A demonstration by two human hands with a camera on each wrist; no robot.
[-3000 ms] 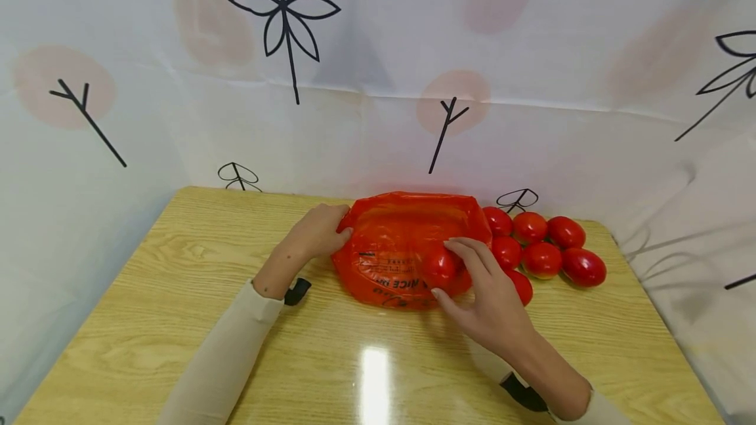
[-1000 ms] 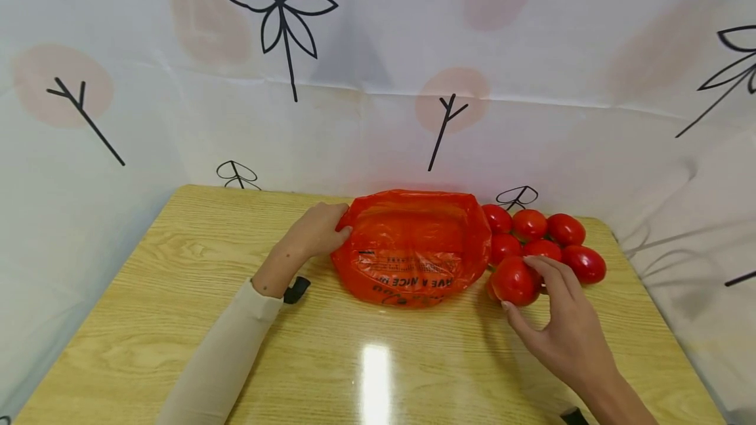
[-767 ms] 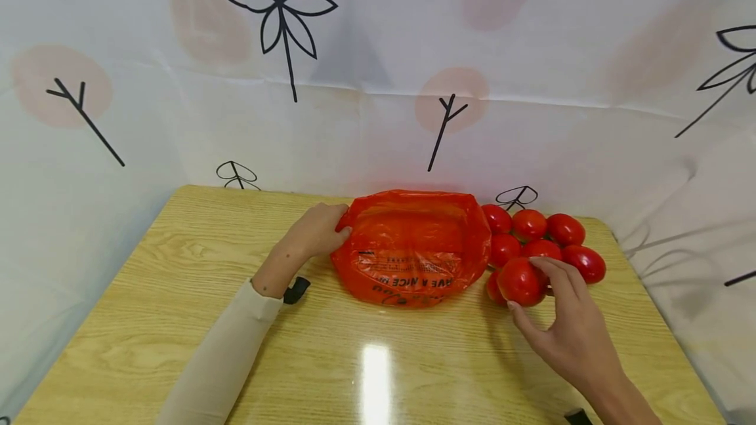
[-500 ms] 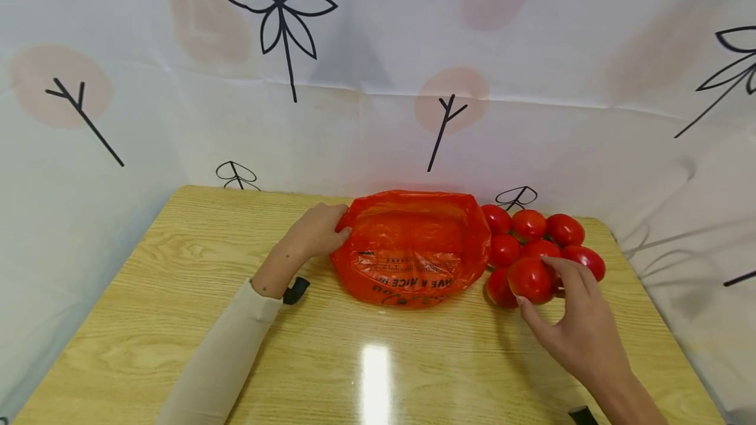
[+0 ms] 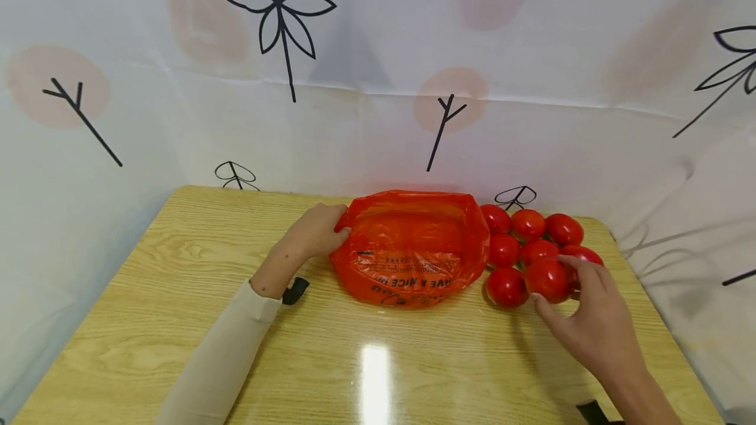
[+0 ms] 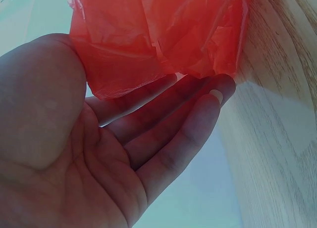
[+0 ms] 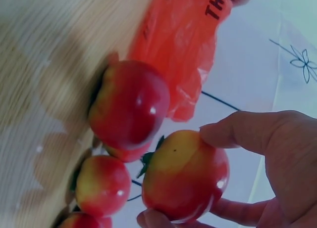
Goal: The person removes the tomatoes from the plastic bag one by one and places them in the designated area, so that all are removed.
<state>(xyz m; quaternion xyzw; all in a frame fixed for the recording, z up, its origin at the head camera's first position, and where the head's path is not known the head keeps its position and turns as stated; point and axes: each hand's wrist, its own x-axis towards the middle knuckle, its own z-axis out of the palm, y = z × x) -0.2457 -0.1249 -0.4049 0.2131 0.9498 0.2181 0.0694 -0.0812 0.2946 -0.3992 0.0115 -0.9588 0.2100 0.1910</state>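
A red plastic bag (image 5: 407, 241) with black printing lies mouth open on the table. My left hand (image 5: 310, 235) grips its left edge; in the left wrist view the thumb and the fingers (image 6: 173, 144) are on either side of the film. Between the thumb and fingertips of my right hand (image 5: 596, 320) is a red tomato (image 5: 548, 281), raised off the table beside other tomatoes. The right wrist view shows this tomato (image 7: 185, 176) with a yellowish patch and a green leafy top.
Several tomatoes (image 5: 504, 251) lie in close rows right of the bag, the nearest tomato (image 5: 506, 287) just left of the held one. The wooden table (image 5: 295, 359) backs onto a white patterned cloth (image 5: 378, 130).
My right hand has carried the tomato from the bag's mouth rightward, past the nearest tomato on the table. My left hand has stayed on the bag's edge.
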